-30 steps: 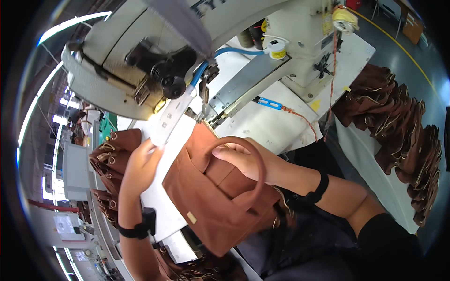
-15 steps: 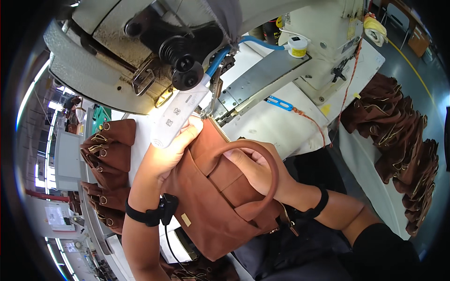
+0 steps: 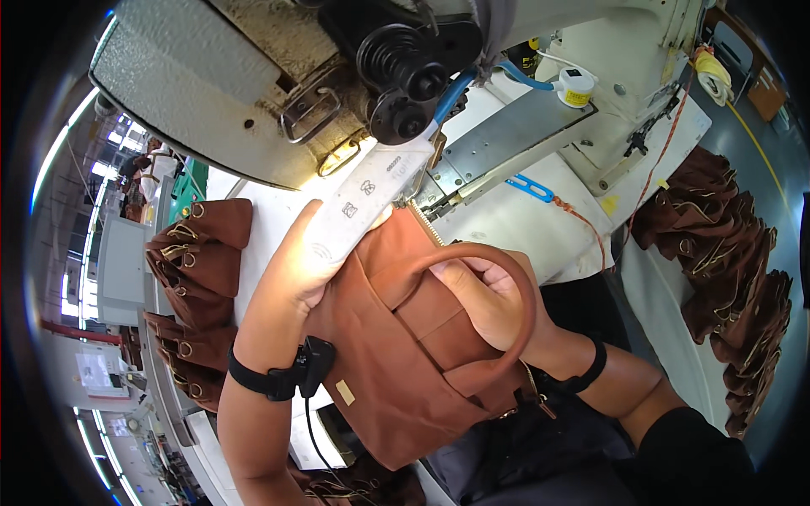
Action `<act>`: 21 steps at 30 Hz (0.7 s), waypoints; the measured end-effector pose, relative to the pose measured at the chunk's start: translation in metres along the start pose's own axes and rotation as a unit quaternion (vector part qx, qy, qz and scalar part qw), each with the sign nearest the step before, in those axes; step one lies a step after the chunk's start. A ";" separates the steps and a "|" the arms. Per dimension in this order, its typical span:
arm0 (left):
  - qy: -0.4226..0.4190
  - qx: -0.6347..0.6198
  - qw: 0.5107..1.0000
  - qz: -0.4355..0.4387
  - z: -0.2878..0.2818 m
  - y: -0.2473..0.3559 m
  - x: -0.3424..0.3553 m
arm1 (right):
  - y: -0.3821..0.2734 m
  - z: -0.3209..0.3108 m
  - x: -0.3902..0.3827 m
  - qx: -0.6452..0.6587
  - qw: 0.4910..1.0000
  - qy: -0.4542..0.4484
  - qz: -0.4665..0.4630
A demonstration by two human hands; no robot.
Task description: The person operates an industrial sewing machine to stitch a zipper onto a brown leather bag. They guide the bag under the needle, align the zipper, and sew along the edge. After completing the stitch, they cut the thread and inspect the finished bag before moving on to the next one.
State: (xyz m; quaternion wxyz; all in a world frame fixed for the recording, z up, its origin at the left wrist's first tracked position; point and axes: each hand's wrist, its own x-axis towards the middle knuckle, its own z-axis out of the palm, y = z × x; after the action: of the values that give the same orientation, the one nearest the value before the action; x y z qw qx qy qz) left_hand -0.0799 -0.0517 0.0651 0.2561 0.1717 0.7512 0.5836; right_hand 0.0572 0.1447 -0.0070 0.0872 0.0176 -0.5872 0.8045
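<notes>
A brown handbag [image 3: 396, 379] with a rounded handle [image 3: 530, 312] lies tilted across my lap and the machine bed. Its top edge, with a metal zipper [image 3: 428, 221], reaches up to the sewing area of an industrial sewing machine [image 3: 194, 93]. My left hand [image 3: 321, 282] grips the bag's upper left edge by the zipper end; a white lamp [image 3: 364, 204] hides most of its fingers. Inside the handle loop, my right hand [image 3: 485, 299] is closed on the bag's opening edge, thumb on the near panel and fingers curled behind.
Several similar brown bags [image 3: 207, 261] stand at the left, and a long heap of brown bags [image 3: 717, 253] hangs at the right. On the white table lies a blue tool with an orange cord [image 3: 531, 187]. A small white bottle [image 3: 575, 87] stands on the machine.
My view has shifted, so the machine head and lamp appear larger and farther right. The lamp covers more of my left hand. Both hands keep their hold on the bag.
</notes>
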 end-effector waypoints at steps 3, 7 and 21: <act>0.005 0.059 0.998 -0.005 0.009 0.012 -0.003 | -0.008 0.004 -0.006 -0.019 1.000 0.024 0.004; 0.066 0.077 0.995 0.012 0.032 0.016 -0.005 | -0.001 -0.008 -0.030 -0.095 0.994 0.020 0.048; 0.068 0.069 0.994 0.048 0.030 0.029 -0.001 | -0.004 -0.001 -0.018 -0.066 0.997 0.035 0.026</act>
State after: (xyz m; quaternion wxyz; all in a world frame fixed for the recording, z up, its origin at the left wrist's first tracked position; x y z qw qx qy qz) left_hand -0.0627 -0.0209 0.0878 0.1637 0.1843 0.7961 0.5527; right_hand 0.0760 0.1447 -0.0057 0.0879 -0.0314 -0.6362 0.7659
